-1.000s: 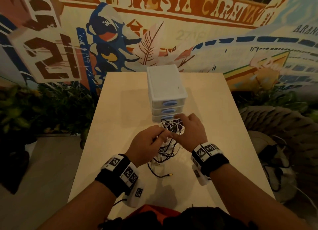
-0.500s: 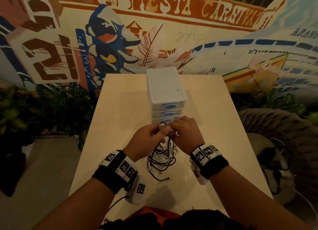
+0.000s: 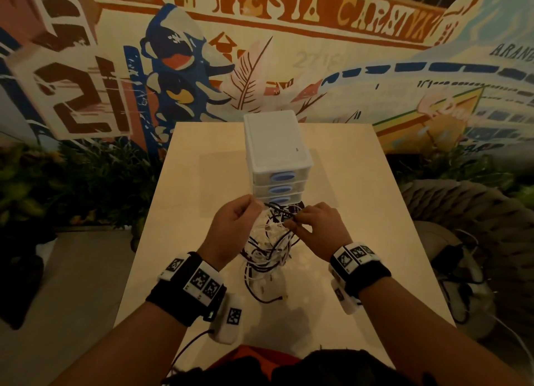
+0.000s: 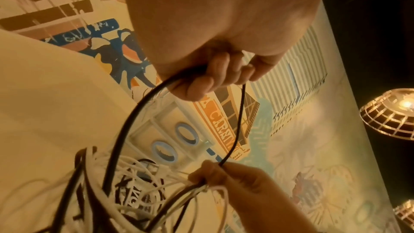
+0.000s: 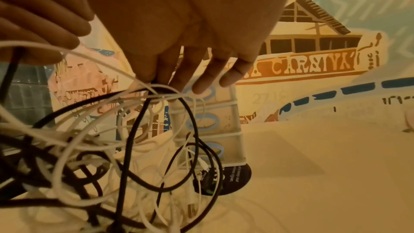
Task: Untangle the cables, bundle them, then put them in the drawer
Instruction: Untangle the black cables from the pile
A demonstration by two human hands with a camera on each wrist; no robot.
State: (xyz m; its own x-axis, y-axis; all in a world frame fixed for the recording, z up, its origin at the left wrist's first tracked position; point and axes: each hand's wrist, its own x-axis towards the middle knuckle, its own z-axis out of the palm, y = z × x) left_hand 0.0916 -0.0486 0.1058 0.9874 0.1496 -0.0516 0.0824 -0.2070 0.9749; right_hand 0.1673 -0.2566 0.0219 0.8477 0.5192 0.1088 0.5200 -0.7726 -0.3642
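I have the tangle of cables [image 3: 267,250] lifted off the table [image 3: 361,212], hanging in the middle of it just in front of the white drawer unit [image 3: 276,151], with the lowest loops and a plug end trailing on the tabletop toward the near edge. My left hand [image 3: 235,227] has its fingers curled round a black cable [image 4: 237,123] at the top of the knot. That cable arcs out of my fist and runs straight across to my right hand [image 3: 316,227], which pinches the same strand between thumb and forefinger, the other fingers loosely spread above the white cords.

What matters now is that short black span: it lies left to right between my two hands, level with them, while the rest of the knot hangs straight down below. The hands are near each other but apart. I judge the next pull should go sideways along that span, to draw the black strand out of the white loops. The right hand is nearer the drawers, all three of which look closed.
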